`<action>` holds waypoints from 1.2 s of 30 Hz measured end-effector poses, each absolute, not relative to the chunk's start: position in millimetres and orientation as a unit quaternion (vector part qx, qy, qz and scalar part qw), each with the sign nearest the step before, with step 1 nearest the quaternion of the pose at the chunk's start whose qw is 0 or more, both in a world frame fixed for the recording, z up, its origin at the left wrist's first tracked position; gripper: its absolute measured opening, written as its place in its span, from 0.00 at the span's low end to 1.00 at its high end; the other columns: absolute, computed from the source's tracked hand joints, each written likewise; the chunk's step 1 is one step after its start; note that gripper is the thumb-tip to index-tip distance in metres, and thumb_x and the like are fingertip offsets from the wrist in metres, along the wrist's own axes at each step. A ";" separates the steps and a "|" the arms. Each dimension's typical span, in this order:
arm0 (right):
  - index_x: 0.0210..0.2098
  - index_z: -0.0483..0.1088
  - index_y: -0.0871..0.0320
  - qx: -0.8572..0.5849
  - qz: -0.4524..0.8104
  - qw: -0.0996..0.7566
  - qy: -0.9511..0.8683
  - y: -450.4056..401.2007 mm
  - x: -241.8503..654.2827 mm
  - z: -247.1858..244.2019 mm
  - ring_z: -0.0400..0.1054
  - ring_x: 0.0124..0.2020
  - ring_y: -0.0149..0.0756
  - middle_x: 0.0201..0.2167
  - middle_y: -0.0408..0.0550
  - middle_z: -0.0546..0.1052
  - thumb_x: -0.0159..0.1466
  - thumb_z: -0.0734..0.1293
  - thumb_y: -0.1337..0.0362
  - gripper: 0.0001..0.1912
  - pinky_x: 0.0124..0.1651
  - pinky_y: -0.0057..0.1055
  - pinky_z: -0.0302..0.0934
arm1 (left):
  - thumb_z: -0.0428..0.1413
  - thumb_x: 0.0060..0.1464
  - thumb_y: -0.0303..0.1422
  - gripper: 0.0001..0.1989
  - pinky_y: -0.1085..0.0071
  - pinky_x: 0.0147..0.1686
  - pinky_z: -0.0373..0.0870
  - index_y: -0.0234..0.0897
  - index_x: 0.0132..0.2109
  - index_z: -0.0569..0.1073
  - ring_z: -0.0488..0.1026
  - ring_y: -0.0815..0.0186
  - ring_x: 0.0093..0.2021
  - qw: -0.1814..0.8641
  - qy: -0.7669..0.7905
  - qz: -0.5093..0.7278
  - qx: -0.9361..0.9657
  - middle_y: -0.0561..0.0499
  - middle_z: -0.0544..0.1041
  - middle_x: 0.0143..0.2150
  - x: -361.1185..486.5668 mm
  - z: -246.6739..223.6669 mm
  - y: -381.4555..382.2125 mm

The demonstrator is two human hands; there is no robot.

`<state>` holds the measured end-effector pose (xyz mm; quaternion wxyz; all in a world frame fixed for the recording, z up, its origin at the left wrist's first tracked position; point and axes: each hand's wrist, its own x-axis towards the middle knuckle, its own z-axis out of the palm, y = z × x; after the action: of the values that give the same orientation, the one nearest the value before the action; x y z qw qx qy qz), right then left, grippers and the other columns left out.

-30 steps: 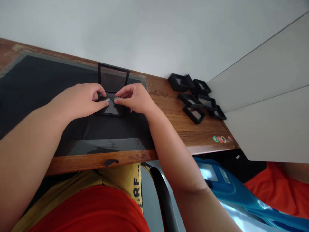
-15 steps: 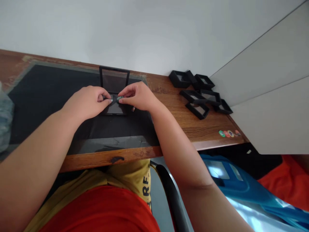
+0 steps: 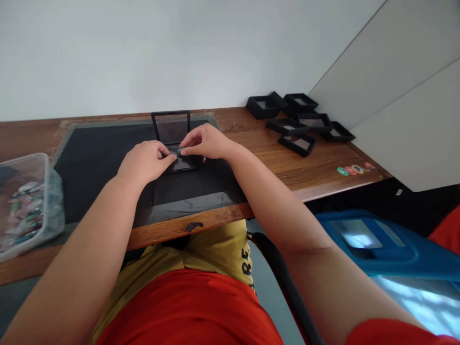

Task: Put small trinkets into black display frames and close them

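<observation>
A thin black case (image 3: 171,128) stands with its clear-windowed lid raised on the dark mat (image 3: 104,158). Over the lower half of the case, my right hand (image 3: 205,142) pinches a small grey-green stone (image 3: 180,152) between thumb and fingertips. My left hand (image 3: 147,160) is at the left side of the case, its thumb and fingers pressed together near the stone. What it holds, if anything, is too small to make out.
A clear plastic tub (image 3: 46,201) of mixed coloured stones is at the left. Several black frame boxes (image 3: 264,106) lie at the back right. Round stickers (image 3: 350,170) mark the table's right front. A blue chair (image 3: 388,244) stands beyond the front edge.
The view has swung left, bringing the stone tub further into sight. Both hands remain at the open case, and the right hand still holds the stone.
</observation>
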<state>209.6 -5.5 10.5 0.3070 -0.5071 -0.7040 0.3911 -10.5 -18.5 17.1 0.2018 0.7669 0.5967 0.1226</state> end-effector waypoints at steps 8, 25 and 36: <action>0.43 0.85 0.63 -0.523 0.379 0.303 -0.700 -6.6 202.6 12.4 0.70 0.26 0.25 0.29 0.43 0.80 0.60 0.79 0.76 0.12 0.21 0.16 0.61 | 0.62 0.64 0.46 0.13 0.63 0.33 0.62 0.42 0.45 0.83 0.77 0.58 0.37 0.196 0.598 0.119 0.768 0.48 0.83 0.39 -10.8 16.0 -14.4; 0.46 0.85 0.64 -0.543 0.376 0.303 -0.686 -15.9 198.4 20.4 0.69 0.27 0.25 0.33 0.46 0.83 0.65 0.75 0.76 0.11 0.22 0.19 0.60 | 0.54 0.69 0.46 0.18 0.61 0.39 0.66 0.40 0.48 0.84 0.81 0.52 0.47 0.165 0.608 0.153 0.762 0.44 0.86 0.46 -12.2 5.2 -6.1; 0.41 0.86 0.62 -0.557 0.393 0.335 -0.650 -15.2 195.5 21.0 0.68 0.26 0.26 0.30 0.44 0.83 0.61 0.73 0.81 0.13 0.23 0.19 0.61 | 0.62 0.58 0.37 0.10 0.65 0.32 0.64 0.41 0.45 0.83 0.77 0.60 0.34 0.232 0.600 0.167 0.747 0.51 0.84 0.35 -16.6 5.2 -1.8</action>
<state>195.5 -15.2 21.0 0.3347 -0.5575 -0.6501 0.3932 -16.6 -1.8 5.2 0.2318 0.7470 0.6003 0.1668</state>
